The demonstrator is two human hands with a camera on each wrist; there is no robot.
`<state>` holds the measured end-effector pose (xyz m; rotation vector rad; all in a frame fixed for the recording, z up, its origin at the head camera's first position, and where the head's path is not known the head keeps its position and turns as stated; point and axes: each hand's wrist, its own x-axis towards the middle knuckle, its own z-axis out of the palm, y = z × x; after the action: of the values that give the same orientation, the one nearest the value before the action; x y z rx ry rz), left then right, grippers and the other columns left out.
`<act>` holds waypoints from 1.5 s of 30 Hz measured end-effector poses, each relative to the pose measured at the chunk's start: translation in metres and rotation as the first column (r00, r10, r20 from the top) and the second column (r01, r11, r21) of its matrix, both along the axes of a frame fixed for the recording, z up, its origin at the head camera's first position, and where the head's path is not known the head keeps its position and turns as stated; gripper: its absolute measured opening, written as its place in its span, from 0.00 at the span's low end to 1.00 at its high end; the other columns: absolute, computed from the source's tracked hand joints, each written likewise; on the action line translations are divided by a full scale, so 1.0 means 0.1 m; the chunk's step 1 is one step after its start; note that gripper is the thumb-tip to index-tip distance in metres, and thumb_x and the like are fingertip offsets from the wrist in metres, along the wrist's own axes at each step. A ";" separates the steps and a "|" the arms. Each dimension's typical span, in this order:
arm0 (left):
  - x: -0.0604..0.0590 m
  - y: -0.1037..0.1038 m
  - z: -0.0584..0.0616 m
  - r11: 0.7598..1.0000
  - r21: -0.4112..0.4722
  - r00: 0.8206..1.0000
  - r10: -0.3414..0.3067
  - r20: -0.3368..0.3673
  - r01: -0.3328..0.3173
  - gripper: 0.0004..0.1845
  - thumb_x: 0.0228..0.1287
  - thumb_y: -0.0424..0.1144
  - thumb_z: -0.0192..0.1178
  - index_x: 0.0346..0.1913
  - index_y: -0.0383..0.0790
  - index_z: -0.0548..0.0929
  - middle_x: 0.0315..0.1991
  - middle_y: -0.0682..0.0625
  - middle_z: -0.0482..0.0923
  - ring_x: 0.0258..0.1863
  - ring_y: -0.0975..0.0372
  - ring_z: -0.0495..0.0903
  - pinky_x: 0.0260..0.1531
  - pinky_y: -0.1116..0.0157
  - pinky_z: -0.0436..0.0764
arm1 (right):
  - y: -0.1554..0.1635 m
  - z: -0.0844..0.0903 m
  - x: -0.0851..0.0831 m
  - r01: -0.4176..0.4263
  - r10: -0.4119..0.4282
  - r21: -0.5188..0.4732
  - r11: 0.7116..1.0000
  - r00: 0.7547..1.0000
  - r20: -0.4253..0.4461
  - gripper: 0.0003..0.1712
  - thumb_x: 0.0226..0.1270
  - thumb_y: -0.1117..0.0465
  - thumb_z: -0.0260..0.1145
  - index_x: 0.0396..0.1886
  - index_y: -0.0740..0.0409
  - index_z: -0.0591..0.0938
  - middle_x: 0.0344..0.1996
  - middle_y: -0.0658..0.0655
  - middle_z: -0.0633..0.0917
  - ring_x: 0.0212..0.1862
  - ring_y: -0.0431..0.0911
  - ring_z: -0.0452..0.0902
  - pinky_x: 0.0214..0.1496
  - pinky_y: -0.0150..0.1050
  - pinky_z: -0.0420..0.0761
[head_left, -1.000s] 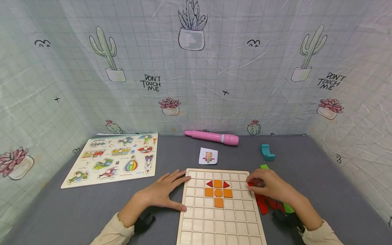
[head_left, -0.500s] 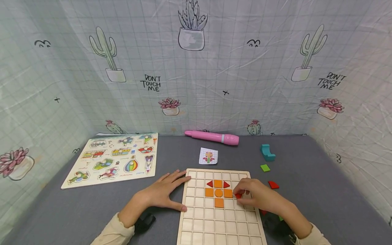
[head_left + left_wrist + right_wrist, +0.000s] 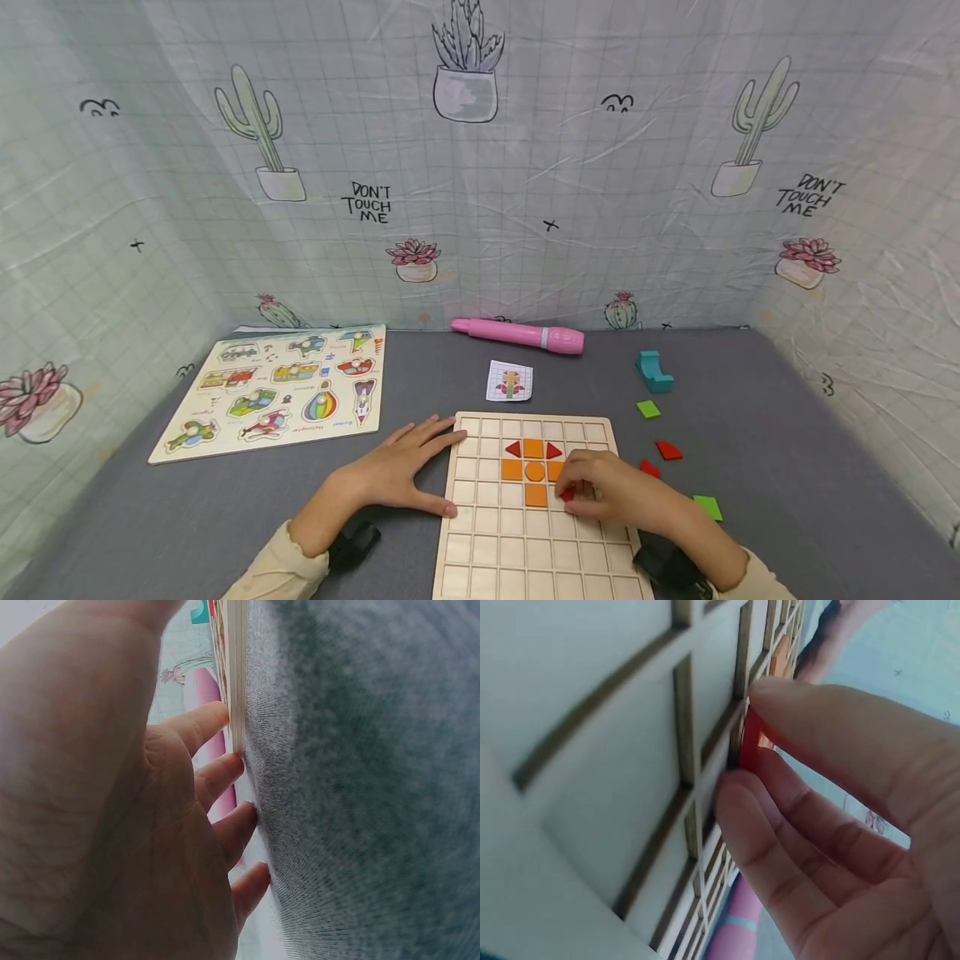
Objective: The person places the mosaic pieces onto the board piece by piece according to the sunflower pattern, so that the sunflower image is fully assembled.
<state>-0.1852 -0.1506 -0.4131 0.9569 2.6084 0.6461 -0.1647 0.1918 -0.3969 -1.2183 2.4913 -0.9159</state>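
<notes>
Lying flat on a grey felt tabletop (image 3: pixel 787 433), a pale wooden grid board (image 3: pixel 536 533) with square cells serves as the landmark. Behind the board sit a small pattern card (image 3: pixel 510 381) showing a flower and, farther back, a pink plastic pen-shaped toy (image 3: pixel 519 335). To the left of the board lies a wooden picture puzzle of vehicles (image 3: pixel 281 387). To the right of the board, loose on the felt, are a teal block (image 3: pixel 653 372), a green square tile (image 3: pixel 648 409), a red triangle tile (image 3: pixel 668 451), a second red tile (image 3: pixel 649 468) partly hidden by the hand, and another green tile (image 3: pixel 707 507). A printed cactus curtain (image 3: pixel 480 167) walls in the table on three sides, well apart from the board.

Near the board's far edge, orange tiles (image 3: pixel 534 472) form a cross with two small red triangles (image 3: pixel 533 451) above; the nearer rows of cells are bare.

The left hand (image 3: pixel 401 473) lies flat, fingers straight, pressing against the board's left edge. The right hand (image 3: pixel 611 493) rests on the board just right of the cross, its thumb and fingers (image 3: pixel 817 742) pinching a small red tile (image 3: pixel 751 742), which stands on edge touching a cell's rim beside the lowest orange tile.
</notes>
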 end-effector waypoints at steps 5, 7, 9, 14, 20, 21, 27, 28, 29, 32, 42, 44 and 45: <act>0.00 0.00 0.01 1.000 0.005 1.000 0.001 0.006 -0.001 0.51 0.52 0.63 0.69 0.76 0.47 0.59 0.77 0.43 0.51 0.76 0.44 0.48 0.71 0.39 0.48 | 0.01 0.02 0.00 -0.013 0.014 0.015 1.000 1.000 -0.021 0.06 0.62 0.69 0.68 0.37 0.55 0.85 0.34 0.45 0.80 0.35 0.34 0.72 0.36 0.28 0.79; 0.00 -0.01 0.01 1.000 0.006 1.000 0.000 0.011 0.000 0.51 0.52 0.63 0.69 0.76 0.47 0.59 0.77 0.43 0.51 0.76 0.44 0.48 0.71 0.39 0.48 | 0.01 0.02 0.00 -0.019 0.020 0.021 1.000 0.999 -0.033 0.07 0.62 0.70 0.68 0.37 0.56 0.86 0.34 0.46 0.81 0.35 0.34 0.72 0.36 0.28 0.78; -0.01 -0.01 0.00 1.000 0.006 1.000 0.001 0.016 -0.001 0.51 0.52 0.63 0.69 0.76 0.47 0.59 0.77 0.43 0.51 0.76 0.45 0.48 0.71 0.39 0.48 | 0.00 0.01 -0.01 -0.021 0.022 0.028 0.999 0.999 -0.043 0.07 0.62 0.70 0.68 0.37 0.56 0.86 0.35 0.46 0.81 0.36 0.34 0.72 0.37 0.28 0.78; -0.01 0.00 -0.01 1.000 0.008 1.000 0.004 0.023 -0.004 0.51 0.52 0.63 0.69 0.76 0.48 0.59 0.77 0.43 0.51 0.76 0.45 0.48 0.71 0.39 0.47 | -0.04 0.01 -0.02 -0.019 0.022 0.049 0.999 0.998 -0.060 0.07 0.62 0.69 0.69 0.38 0.55 0.86 0.35 0.45 0.82 0.38 0.35 0.74 0.40 0.30 0.80; 0.00 0.01 -0.02 1.000 0.009 0.999 0.004 0.036 -0.004 0.51 0.52 0.64 0.68 0.76 0.48 0.58 0.77 0.44 0.50 0.76 0.45 0.47 0.71 0.40 0.46 | -0.06 0.01 -0.02 0.002 0.002 0.069 0.998 0.998 -0.057 0.07 0.61 0.68 0.70 0.38 0.55 0.86 0.35 0.45 0.82 0.35 0.34 0.72 0.37 0.28 0.78; 0.00 0.01 -0.01 1.000 0.010 0.999 0.003 0.037 -0.004 0.51 0.52 0.63 0.68 0.76 0.48 0.58 0.77 0.44 0.50 0.76 0.45 0.47 0.71 0.40 0.46 | -0.06 0.01 -0.02 0.005 -0.001 0.068 0.998 0.998 -0.055 0.07 0.62 0.68 0.70 0.38 0.55 0.86 0.35 0.45 0.82 0.35 0.33 0.72 0.36 0.28 0.78; 0.00 0.01 0.01 1.000 0.013 0.999 0.002 0.036 -0.002 0.51 0.53 0.63 0.68 0.76 0.48 0.58 0.77 0.43 0.50 0.76 0.45 0.47 0.71 0.40 0.46 | -0.06 0.01 -0.02 0.010 -0.008 0.055 0.998 0.999 -0.043 0.08 0.62 0.70 0.69 0.39 0.56 0.86 0.36 0.46 0.81 0.34 0.33 0.70 0.34 0.27 0.77; 0.00 0.01 0.01 1.000 0.012 0.999 0.001 0.036 -0.001 0.51 0.53 0.63 0.68 0.76 0.48 0.58 0.77 0.43 0.50 0.76 0.45 0.47 0.71 0.40 0.46 | -0.06 0.01 -0.03 0.009 -0.007 0.054 0.998 0.999 -0.042 0.08 0.62 0.70 0.69 0.39 0.56 0.86 0.37 0.46 0.81 0.34 0.33 0.71 0.35 0.27 0.77; 0.00 0.01 0.01 1.000 0.011 0.999 0.002 0.038 -0.002 0.51 0.53 0.63 0.68 0.76 0.48 0.58 0.77 0.43 0.50 0.76 0.45 0.47 0.71 0.40 0.46 | -0.06 0.01 -0.03 0.008 -0.006 0.056 0.998 0.999 -0.043 0.08 0.62 0.69 0.69 0.40 0.56 0.86 0.37 0.46 0.81 0.35 0.34 0.71 0.35 0.27 0.77; 0.00 0.02 0.01 1.000 0.011 0.999 0.005 0.042 -0.006 0.51 0.53 0.63 0.68 0.76 0.48 0.58 0.77 0.44 0.50 0.76 0.45 0.47 0.71 0.40 0.46 | -0.05 0.01 -0.04 -0.003 0.006 0.053 0.999 0.999 -0.053 0.08 0.62 0.70 0.69 0.40 0.56 0.85 0.37 0.46 0.81 0.36 0.35 0.72 0.36 0.27 0.78; -0.01 0.00 0.00 1.000 0.004 0.999 0.019 0.043 -0.019 0.51 0.52 0.64 0.68 0.76 0.49 0.58 0.77 0.45 0.49 0.76 0.46 0.46 0.72 0.41 0.45 | 0.12 0.11 -0.07 0.048 -0.046 0.050 0.998 0.998 -0.034 0.07 0.63 0.69 0.68 0.39 0.56 0.86 0.35 0.49 0.82 0.32 0.32 0.70 0.32 0.28 0.78; 0.00 -0.01 0.01 1.000 0.004 0.999 0.014 0.039 -0.014 0.51 0.52 0.64 0.68 0.76 0.49 0.58 0.77 0.45 0.50 0.76 0.45 0.46 0.72 0.40 0.46 | 0.18 0.14 -0.07 0.070 -0.069 0.049 0.996 0.997 -0.036 0.07 0.63 0.68 0.68 0.39 0.56 0.86 0.36 0.49 0.83 0.33 0.32 0.71 0.32 0.29 0.78; 0.00 -0.01 0.01 1.000 0.004 0.999 0.013 0.037 -0.013 0.51 0.52 0.64 0.68 0.76 0.48 0.58 0.77 0.44 0.50 0.76 0.45 0.47 0.71 0.40 0.46 | 0.22 0.15 -0.07 0.076 -0.074 0.042 0.996 0.996 -0.046 0.06 0.63 0.68 0.68 0.39 0.57 0.86 0.36 0.49 0.83 0.34 0.32 0.71 0.32 0.29 0.78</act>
<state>-0.1850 -0.1513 -0.4117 0.9215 2.5837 0.6671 -0.1720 0.2134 -0.3824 -1.1505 2.5938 -0.8560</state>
